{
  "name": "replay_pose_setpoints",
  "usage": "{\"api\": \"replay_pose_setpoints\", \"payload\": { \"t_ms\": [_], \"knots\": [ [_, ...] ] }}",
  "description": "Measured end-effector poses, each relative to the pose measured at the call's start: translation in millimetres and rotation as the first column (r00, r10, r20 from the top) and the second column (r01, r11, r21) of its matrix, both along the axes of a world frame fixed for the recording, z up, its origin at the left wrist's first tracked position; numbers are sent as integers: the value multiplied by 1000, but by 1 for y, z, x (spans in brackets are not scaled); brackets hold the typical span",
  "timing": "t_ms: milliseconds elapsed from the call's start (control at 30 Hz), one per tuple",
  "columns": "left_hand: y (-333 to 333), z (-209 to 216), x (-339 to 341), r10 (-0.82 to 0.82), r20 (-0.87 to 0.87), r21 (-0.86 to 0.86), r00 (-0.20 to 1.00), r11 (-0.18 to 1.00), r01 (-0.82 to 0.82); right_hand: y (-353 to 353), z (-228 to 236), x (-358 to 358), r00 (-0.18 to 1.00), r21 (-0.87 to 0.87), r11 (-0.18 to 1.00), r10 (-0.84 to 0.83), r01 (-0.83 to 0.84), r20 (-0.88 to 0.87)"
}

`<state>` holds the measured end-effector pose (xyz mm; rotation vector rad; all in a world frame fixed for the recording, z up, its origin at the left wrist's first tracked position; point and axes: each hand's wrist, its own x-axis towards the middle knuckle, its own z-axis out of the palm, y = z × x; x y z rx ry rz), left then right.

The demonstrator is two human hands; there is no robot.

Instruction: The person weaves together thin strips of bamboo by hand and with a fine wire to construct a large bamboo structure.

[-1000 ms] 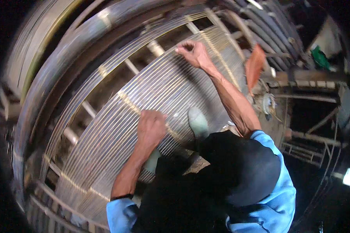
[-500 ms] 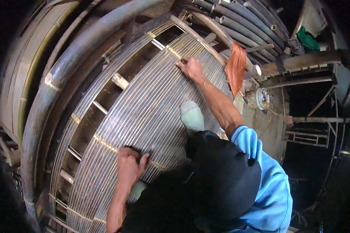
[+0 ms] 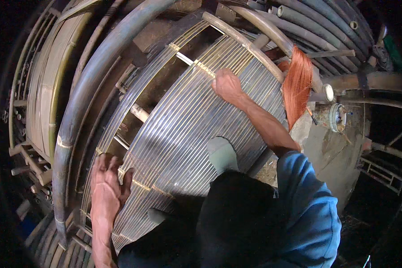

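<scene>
A wide panel of thin, pale slats (image 3: 187, 120) lies beneath both of my hands, tied across by yellowish lashings (image 3: 204, 68). A narrow band of similar slats (image 3: 120, 116) runs along its left side, with a gap between. My left hand (image 3: 106, 181) is over that band at a lower lashing; its fingers bend downward and the thumb stands apart. Farther up, my right hand (image 3: 228, 83) is closed against the panel at the end of the upper lashing. Whatever its fingers pinch is hidden. My foot in a light sock (image 3: 222, 154) rests on the slats.
A thick bamboo pole (image 3: 69, 120) passes along the left. Several bamboo poles (image 3: 308, 33) are stacked at the far right. A bundle of reddish-orange fibre (image 3: 298, 85) hangs beside the panel's right end. Beyond it stands a pale bucket (image 3: 337, 118) on the floor.
My left hand has moved left, from the panel's lower lashing to the narrow band. My right hand stays near the upper lashing, its fingers now more closed. The view has shifted.
</scene>
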<state>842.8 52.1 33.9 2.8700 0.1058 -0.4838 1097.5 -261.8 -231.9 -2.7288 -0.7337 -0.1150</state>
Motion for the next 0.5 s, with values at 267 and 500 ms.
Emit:
{"api": "replay_pose_setpoints", "payload": {
  "t_ms": [267, 500],
  "knots": [
    [-43, -39, 111, -322, -15, -1, 946, 947, 322, -20, 18, 31, 816, 412, 865, 5, 287, -578],
    [-92, -112, 167, -200, 280, -59, 939, 973, 225, -56, 14, -3, 976, 281, 958, 118, -62, -184]
  ]
}}
